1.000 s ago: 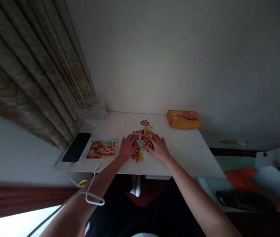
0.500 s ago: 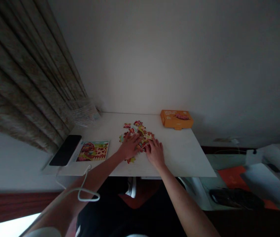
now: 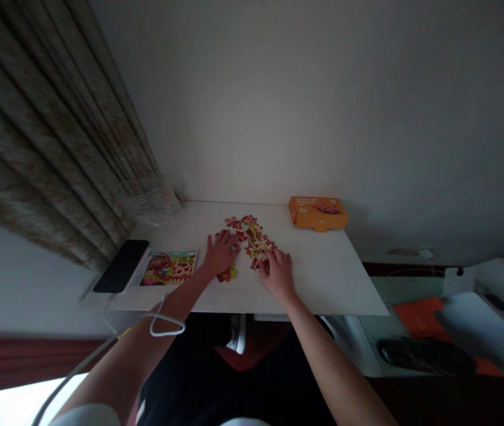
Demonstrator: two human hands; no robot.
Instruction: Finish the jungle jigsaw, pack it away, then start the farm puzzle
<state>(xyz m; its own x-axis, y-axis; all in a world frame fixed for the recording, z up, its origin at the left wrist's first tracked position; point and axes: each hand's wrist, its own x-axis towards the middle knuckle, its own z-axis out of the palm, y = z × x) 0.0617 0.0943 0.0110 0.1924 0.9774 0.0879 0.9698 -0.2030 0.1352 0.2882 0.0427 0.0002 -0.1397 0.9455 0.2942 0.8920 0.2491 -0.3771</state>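
Note:
A loose heap of colourful jigsaw pieces (image 3: 254, 235) lies on the white table (image 3: 327, 278). My left hand (image 3: 220, 254) rests palm down on the heap's left side, its fingers spread and some pieces partly hidden under it. A few brown and yellow pieces (image 3: 226, 274) show just below that palm. On the right edge of the heap, my right hand (image 3: 279, 273) lies with bent, parted fingers touching pieces near its thumb. To the left of the heap is a picture card (image 3: 169, 268) with a barn and a cow-like spotted pattern.
An orange puzzle box (image 3: 319, 213) stands at the back right of the table. At the left edge lies a black phone (image 3: 122, 266), with a clear plastic bag (image 3: 156, 204) behind it. A white cable (image 3: 167, 325) hangs across my left forearm.
My left hand has moved left, away from my right hand, spreading pieces and opening a gap in the lower heap. My right hand has barely shifted.

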